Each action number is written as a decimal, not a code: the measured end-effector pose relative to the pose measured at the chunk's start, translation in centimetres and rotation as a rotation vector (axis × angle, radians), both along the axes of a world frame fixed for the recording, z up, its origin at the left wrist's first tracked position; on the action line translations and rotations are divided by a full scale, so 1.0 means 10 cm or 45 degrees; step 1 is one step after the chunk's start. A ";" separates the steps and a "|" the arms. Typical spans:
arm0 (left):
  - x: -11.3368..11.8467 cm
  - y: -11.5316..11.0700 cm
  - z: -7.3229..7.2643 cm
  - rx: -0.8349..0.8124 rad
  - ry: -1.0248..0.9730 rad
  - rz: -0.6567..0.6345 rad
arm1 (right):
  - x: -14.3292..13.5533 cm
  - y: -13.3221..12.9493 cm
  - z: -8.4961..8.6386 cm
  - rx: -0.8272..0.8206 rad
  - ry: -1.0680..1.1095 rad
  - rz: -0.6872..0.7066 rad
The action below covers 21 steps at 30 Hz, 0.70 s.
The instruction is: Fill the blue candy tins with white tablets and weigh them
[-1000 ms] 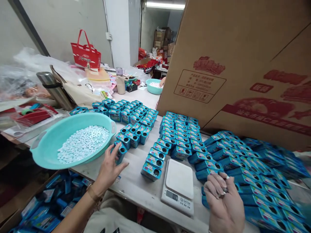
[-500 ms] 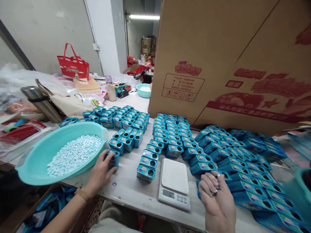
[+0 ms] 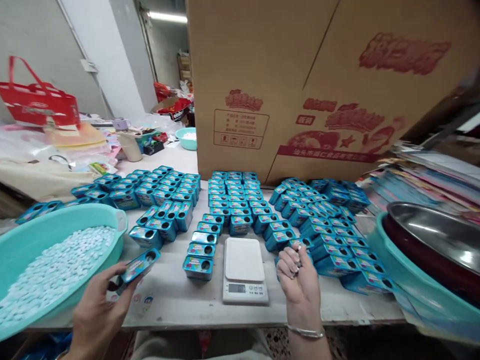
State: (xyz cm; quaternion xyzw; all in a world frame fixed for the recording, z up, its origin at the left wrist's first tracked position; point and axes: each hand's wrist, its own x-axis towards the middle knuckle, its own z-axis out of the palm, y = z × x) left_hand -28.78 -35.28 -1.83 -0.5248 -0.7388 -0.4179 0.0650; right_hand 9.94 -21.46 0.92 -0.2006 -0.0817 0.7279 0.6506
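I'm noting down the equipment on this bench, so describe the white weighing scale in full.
The white, plastic-looking digital scale lies flat on the whitish table. Its square plate has rounded corners and is bare. Along the front are a grey rectangular display, too small to read, and small round buttons. It stands apart from the row of blue rectangular tins on its left and the person's curled right hand on its right.

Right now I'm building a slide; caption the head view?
Left hand holds a blue box beside a basin of pale pieces; white scale at centre.
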 end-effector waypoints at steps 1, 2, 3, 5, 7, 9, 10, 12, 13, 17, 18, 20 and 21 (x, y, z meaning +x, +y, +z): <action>0.11 0.03 0.14 0.001 -0.117 0.028 | 0.03 0.00 -0.01 0.004 0.009 -0.015; 0.24 0.07 0.29 0.050 -0.239 -0.007 | 0.06 -0.01 -0.01 0.006 0.022 -0.024; 0.39 0.13 0.42 0.123 -0.309 -0.057 | 0.07 -0.01 -0.01 0.009 0.036 -0.024; 0.72 0.29 0.63 0.143 -0.312 -0.204 | 0.08 -0.01 -0.02 0.017 0.056 -0.010; 1.08 0.51 0.70 0.068 -0.189 -0.445 | 0.07 -0.02 -0.02 0.021 0.072 0.002; 1.41 0.75 0.63 -0.022 -0.105 -0.704 | 0.07 -0.02 -0.03 0.009 0.098 0.010; 1.56 0.87 0.56 -0.071 -0.072 -0.803 | 0.08 -0.02 -0.04 0.001 0.111 0.011; 1.81 1.09 0.37 -0.155 -0.004 -0.913 | 0.13 -0.02 -0.06 -0.015 0.131 0.002; 1.90 1.18 0.28 -0.195 0.037 -0.933 | 0.16 -0.03 -0.08 -0.022 0.136 -0.007; 2.02 1.34 0.11 -0.290 0.139 -0.936 | 0.28 -0.03 -0.14 -0.048 0.149 -0.043; 1.99 1.32 0.13 -0.265 0.141 -0.927 | 0.30 -0.03 -0.15 -0.062 0.150 -0.054; 1.88 1.25 0.27 -0.125 0.123 -0.847 | 0.29 -0.01 -0.14 -0.096 0.119 -0.079; 1.81 1.20 0.36 -0.033 0.104 -0.770 | 0.27 0.00 -0.13 -0.110 0.088 -0.089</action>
